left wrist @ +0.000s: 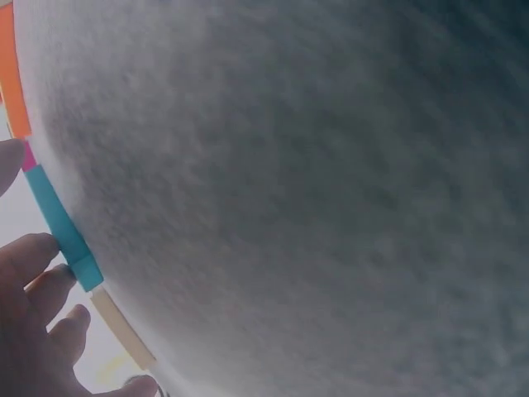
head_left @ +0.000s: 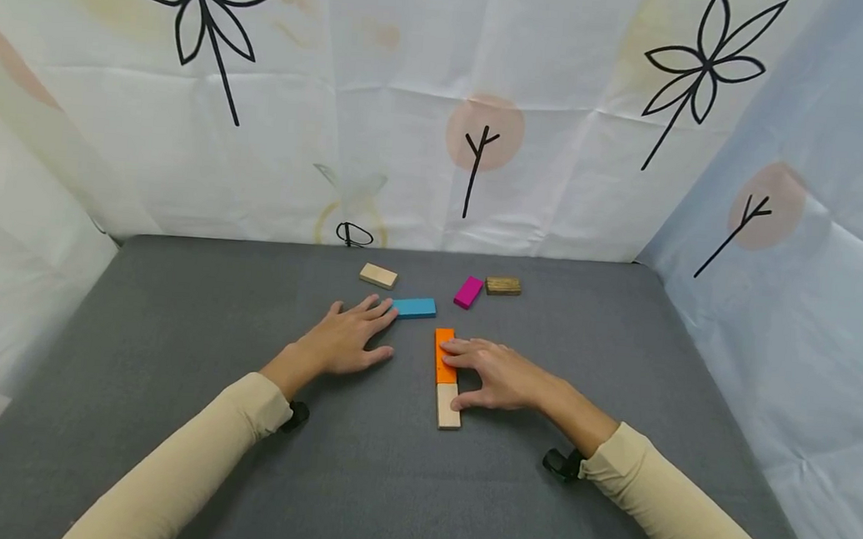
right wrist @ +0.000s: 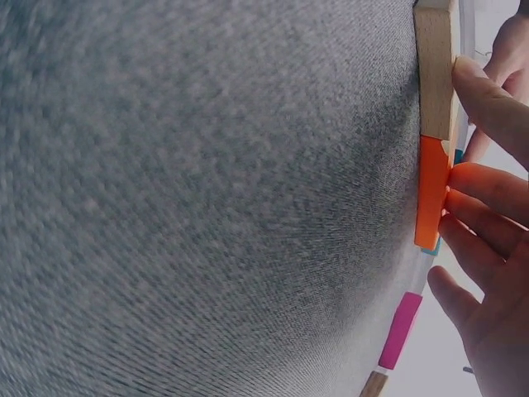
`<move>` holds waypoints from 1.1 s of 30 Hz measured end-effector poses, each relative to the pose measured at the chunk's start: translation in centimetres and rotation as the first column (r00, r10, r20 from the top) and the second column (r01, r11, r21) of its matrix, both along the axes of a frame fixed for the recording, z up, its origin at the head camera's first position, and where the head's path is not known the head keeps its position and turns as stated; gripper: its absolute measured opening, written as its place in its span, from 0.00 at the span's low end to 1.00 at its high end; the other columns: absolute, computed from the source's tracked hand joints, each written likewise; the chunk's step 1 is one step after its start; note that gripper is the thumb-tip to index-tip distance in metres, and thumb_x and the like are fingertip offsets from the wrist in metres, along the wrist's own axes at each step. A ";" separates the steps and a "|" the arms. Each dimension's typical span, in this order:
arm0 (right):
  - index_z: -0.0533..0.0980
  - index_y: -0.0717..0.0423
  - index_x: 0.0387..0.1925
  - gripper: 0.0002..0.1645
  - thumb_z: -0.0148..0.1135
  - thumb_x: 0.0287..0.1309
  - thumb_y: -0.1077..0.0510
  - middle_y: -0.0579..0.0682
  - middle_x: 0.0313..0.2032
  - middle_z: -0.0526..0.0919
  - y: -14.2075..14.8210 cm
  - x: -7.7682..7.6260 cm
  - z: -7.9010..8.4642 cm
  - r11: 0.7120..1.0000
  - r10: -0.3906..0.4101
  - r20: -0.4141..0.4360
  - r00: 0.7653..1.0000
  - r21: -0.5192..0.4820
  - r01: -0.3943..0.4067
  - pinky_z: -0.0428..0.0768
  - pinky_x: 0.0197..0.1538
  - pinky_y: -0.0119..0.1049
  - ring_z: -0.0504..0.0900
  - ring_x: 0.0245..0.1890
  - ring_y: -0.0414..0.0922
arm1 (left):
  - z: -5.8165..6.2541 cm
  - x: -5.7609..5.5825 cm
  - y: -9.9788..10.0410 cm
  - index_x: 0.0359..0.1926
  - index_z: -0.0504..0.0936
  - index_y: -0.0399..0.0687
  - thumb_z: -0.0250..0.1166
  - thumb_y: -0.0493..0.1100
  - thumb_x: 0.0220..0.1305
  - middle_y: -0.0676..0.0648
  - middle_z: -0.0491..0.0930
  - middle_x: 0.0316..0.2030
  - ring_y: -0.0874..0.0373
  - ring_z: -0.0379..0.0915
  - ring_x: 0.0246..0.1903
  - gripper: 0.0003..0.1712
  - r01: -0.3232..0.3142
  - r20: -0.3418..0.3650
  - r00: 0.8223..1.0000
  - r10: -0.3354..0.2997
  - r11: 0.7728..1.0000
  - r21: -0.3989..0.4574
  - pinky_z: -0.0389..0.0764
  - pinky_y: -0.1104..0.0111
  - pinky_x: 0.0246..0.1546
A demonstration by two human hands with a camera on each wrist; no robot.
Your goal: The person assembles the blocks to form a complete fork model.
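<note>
Well, orange block (head_left: 446, 374) – bright, oblong – abuts pale wooden block (head_left: 446, 413)

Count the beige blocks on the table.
2. The near beige block adjoins the orange block, at the thumb of the right hand; the far beige block lies beyond the left hand.

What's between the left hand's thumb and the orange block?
Nothing that I can see: the head view shows only bare grey surface between the left hand's thumb and the orange block.
</note>
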State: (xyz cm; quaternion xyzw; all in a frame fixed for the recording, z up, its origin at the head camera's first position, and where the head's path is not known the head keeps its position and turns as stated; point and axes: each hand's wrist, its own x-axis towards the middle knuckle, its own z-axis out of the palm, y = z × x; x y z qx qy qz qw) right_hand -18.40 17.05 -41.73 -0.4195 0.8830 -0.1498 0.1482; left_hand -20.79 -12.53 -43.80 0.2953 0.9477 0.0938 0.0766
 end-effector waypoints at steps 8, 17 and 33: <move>0.72 0.60 0.67 0.42 0.69 0.58 0.40 0.54 0.72 0.66 0.0 0.0 0.0 1.000 -0.002 -0.001 1.000 0.006 0.002 0.63 0.68 0.58 0.64 0.71 0.57 | -0.1 -0.1 1.3 0.77 0.58 0.48 0.54 0.62 0.72 0.46 0.54 0.76 0.46 0.44 0.76 0.41 0.019 0.005 1.000 -0.019 1.000 -0.019 0.52 0.34 0.66; 0.72 0.60 0.67 0.43 0.69 0.58 0.39 0.54 0.72 0.65 0.0 -0.1 -0.1 1.000 0.001 0.002 1.000 0.001 -0.001 0.64 0.68 0.58 0.64 0.71 0.56 | -0.3 0.1 2.3 0.77 0.57 0.49 0.54 0.63 0.72 0.47 0.53 0.76 0.47 0.44 0.76 0.41 0.035 0.017 0.999 -0.035 0.999 -0.025 0.53 0.34 0.66; 0.72 0.59 0.67 0.42 0.69 0.58 0.40 0.53 0.72 0.65 -0.2 -0.1 -0.1 1.000 -0.007 0.010 1.000 0.006 0.007 0.63 0.68 0.57 0.63 0.72 0.54 | -0.2 0.0 2.1 0.78 0.55 0.49 0.54 0.64 0.72 0.47 0.51 0.77 0.47 0.40 0.77 0.43 0.034 0.057 0.998 -0.035 0.999 0.014 0.53 0.35 0.66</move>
